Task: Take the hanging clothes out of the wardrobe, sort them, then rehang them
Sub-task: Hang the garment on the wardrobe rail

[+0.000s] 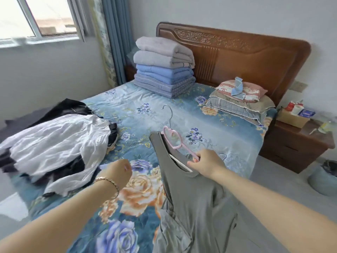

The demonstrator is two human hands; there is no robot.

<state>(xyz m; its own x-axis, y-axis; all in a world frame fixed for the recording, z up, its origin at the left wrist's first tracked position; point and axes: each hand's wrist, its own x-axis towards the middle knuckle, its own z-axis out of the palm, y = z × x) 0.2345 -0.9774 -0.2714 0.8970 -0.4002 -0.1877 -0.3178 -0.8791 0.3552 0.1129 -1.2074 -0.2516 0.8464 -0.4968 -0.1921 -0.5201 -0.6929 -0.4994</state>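
Grey sleeveless jersey garment (197, 198) on a pink plastic hanger with a heart-shaped centre and steel hook (172, 138), toward 5 o'clock in the view. Pinched at the hanger's lower arm by the right hand (207, 164), thumb and fingers closed round the pink bar beside the garment's shoulder strap. From that hand, hook up at 11 o'clock, garment body trailing down toward 6 o'clock under the wrist and forearm.

Left hand (118, 170) at 9 o'clock of the right hand, apart from hanger and garment, over the blue floral bed sheet (127, 110). Knuckles up, fingers curled under and hidden; cannot tell whether anything is gripped. Thin gold bracelet (107, 180) on its wrist.

At 10 o'clock of the left hand, a heap of white and black clothes (60, 143) with thin wire hangers (109, 117) at its far edge. At 12 o'clock, folded grey and blue quilts (164, 70) stacked against the carved wooden headboard (246, 57); at 2 o'clock, stacked pillows (240, 99) and a brown wooden nightstand (295, 143).
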